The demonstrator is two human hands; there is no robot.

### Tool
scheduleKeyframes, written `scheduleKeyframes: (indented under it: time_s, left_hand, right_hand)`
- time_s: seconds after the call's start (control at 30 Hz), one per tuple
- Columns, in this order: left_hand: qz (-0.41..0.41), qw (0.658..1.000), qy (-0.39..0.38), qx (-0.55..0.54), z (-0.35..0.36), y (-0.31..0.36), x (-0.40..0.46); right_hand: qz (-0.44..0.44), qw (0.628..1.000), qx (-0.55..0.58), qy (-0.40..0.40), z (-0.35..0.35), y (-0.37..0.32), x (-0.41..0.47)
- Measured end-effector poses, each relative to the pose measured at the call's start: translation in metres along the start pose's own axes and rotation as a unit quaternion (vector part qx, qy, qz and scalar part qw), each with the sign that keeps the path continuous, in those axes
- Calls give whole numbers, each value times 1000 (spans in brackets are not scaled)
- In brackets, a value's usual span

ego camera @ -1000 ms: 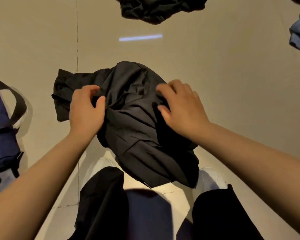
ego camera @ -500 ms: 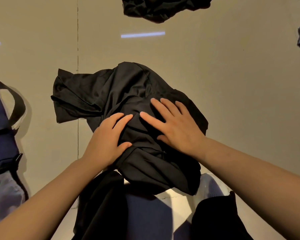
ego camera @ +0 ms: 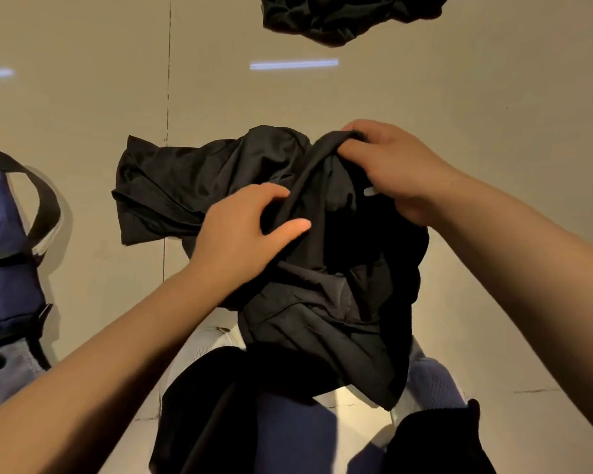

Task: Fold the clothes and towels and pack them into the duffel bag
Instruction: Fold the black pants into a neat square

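At the far left edge lies the duffel bag (ego camera: 4,268), navy blue with a grey lower part, its black strap (ego camera: 38,186) arching up over the pale tiled floor (ego camera: 83,97) and a black buckle showing on its side. It sits well apart from the garment being handled. In the middle of the floor lies a crumpled black shirt (ego camera: 172,186), one loose bunched end spread toward the left and the bulk of it gathered up in front of the person. The left hand (ego camera: 243,230) comes in from the lower left and pinches a fold along the shirt's rolled edge, thumb on the near side and fingers curled over the top of the cloth. Further right, the right hand (ego camera: 394,169) grips the same rolled edge at its higher end, fingers hooked round the hem and lifting it off the rest of the fabric; a small pale mark shows on the cloth just below this hand. The lower part of the shirt drapes down over the person's dark-clad knees (ego camera: 220,405) and white shoes (ego camera: 199,350). At the top edge, right of centre, another black garment (ego camera: 339,18) lies in a heap on the floor, apart from everything else.
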State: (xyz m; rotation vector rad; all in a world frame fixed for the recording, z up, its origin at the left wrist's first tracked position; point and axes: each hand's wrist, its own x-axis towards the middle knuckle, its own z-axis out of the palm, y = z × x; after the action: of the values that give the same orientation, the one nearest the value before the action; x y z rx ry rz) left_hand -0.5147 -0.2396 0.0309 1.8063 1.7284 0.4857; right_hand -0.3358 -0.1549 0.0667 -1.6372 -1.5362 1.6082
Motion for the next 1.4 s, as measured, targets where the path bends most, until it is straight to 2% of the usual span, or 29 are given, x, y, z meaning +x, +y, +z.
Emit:
scheduleKeyframes:
  time_s: [0.07, 0.17, 0.23, 0.27, 0.33, 0.37, 0.4, 0.47, 0.53, 0.63, 0.7, 0.83, 0.87, 0.93, 1.0, 1.07, 1.1, 1.13, 1.2, 1.23, 1.27, 1.33, 1.4]
  left_hand:
    - [-55, 998, -17, -39, 9, -1, 12]
    - [-169, 980, 28, -103, 5, -26, 21]
    - [-241, 952, 79, -172, -5, -43, 21]
    - [-264, 940, 93, -194, -9, -47, 20]
    - [-246, 952, 115, -143, -12, -47, 14]
    - [-197, 968, 127, -87, -11, -42, 10]
    - [-124, 983, 134, -33, -8, -34, 6]
    - [36, 992, 108, 55, 5, -16, 3]
    - [134, 979, 29, 149, 26, -10, 1]
    - [157, 954, -125, 221, 53, -25, -7]
    - [163, 946, -164, 229, 58, -41, -15]
    - [223, 943, -115, 221, 51, -56, -35]
    - [241, 940, -107, 215, 43, -59, -40]
    - [268, 936, -77, 213, 17, -63, -50]
    - [261, 937, -29, 229, -15, -66, -59]
    - [224, 938, -24, 262, -38, -66, -60]
    - [203, 936, -46, 285, -42, -65, -58]
    - [182, 932, -73, 305, -40, -62, -56]
    - [150, 933, -102, 311, -31, -50, -50]
    - [147, 939, -98, 296, -25, -42, -44]
    - [154, 946, -85, 271, -21, -34, -37]
    - [209, 952, -63, 215, -12, -19, -20]
    - [295, 933, -81, 187, 1, -11, 1]
  right_hand:
    - [-33, 991, -119, 45, -5, 6, 8]
    - [-45, 927, -345, 137, -19, 33, 10]
    - [-65, 901, -389, 183, -24, 52, 1]
    - [-113, 893, -394, 189, -23, 60, -6]
    - [-245, 851, -437, 160, -16, 74, -20]
    - [-295, 821, -472, 129, -13, 83, -25]
    - [-305, 805, -499, 96, -9, 92, -27]
    - [-201, 833, -513, 43, -3, 105, -24]
    - [-86, 871, -483, 19, -4, 112, -16]
    - [-42, 902, -428, 33, -3, 113, -7]
    - [-22, 917, -394, 60, -1, 111, -2]
    - [24, 940, -335, 65, 2, 102, 0]
    - [34, 958, -283, 39, 1, 96, -3]
    - [61, 988, -125, -62, -2, 80, -13]
    - [85, 985, 45, -142, -7, 68, -24]
    - [87, 987, 87, -102, -12, 69, -24]
    - [85, 994, 38, -48, -14, 75, -19]
    - [86, 994, -68, 7, -16, 82, -12]
    - [85, 951, -287, 74, -19, 93, -5]
    - [72, 934, -337, 91, -19, 97, -6]
    - [49, 927, -355, 110, -18, 98, -9]
    - [-54, 913, -380, 136, -13, 96, -21]
    - [-143, 897, -399, 125, -6, 94, -33]
